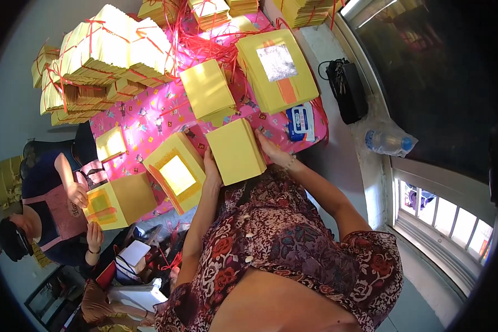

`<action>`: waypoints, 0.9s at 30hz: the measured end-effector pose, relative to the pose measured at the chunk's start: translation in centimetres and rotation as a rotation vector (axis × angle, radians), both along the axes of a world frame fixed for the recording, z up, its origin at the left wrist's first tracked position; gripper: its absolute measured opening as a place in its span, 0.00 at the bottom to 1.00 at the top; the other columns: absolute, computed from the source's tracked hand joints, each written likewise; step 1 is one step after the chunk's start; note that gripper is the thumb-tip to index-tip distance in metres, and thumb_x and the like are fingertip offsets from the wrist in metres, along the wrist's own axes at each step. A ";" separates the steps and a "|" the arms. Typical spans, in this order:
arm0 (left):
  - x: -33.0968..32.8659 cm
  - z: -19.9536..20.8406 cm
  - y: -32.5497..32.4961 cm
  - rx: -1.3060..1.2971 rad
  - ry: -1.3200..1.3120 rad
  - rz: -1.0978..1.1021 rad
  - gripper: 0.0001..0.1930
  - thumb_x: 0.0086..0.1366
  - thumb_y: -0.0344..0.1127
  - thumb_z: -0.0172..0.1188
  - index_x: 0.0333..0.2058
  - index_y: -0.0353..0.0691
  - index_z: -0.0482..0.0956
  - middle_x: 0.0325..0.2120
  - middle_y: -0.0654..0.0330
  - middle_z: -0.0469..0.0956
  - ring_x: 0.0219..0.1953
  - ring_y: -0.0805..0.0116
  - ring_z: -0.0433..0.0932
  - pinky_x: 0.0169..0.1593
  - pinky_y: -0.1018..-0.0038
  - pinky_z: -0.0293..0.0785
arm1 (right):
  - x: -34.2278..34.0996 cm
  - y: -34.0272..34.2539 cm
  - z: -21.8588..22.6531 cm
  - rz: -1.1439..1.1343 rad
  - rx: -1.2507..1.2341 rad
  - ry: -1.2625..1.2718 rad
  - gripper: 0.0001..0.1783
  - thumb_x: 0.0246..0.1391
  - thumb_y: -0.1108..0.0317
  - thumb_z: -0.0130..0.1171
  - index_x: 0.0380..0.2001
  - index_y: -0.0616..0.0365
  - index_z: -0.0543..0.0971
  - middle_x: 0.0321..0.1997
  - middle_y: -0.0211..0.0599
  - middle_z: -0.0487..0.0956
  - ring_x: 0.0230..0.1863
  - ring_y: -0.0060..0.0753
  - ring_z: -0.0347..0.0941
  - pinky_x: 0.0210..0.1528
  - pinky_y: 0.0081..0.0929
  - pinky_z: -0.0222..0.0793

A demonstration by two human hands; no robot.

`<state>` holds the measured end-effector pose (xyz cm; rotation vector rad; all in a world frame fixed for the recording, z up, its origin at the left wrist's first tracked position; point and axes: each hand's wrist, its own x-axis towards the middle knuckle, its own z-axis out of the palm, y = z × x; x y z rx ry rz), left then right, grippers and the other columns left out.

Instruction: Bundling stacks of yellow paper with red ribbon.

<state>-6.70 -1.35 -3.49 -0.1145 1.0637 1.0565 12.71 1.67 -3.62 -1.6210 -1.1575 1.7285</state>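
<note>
A thick stack of plain yellow paper sheets (233, 152) stands at the near edge of the pink table, close to my body. My left hand (212, 169) presses against its left side, and my right hand (270, 148) lies along its right side, so the stack is held between the two. Just left of it rests a yellow paper stack with an orange frame and a bright square (178, 172). Beyond it sits another plain yellow stack (206, 90). Farther right is a larger yellow stack with a silvery square and orange strip (276, 65).
Tied yellow bundles (102, 50) pile up at the far left, beside loose red ribbons (205, 44). A blue-and-white packet (300, 123) lies at the table's right edge. A bottle in a plastic bag (386, 142) rests on the sill. At left, a co-worker (55, 205) handles yellow sheets.
</note>
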 end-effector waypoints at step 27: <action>1.2 0.4 -1.6 0.018 0.088 -0.037 0.29 0.68 0.56 0.36 0.55 0.39 0.65 0.48 0.56 0.72 0.49 0.61 0.72 0.51 0.66 0.71 | 0.8 -2.0 -2.0 0.102 -0.205 0.162 0.44 0.61 0.36 0.19 0.62 0.64 0.55 0.58 0.50 0.67 0.59 0.37 0.65 0.61 0.29 0.56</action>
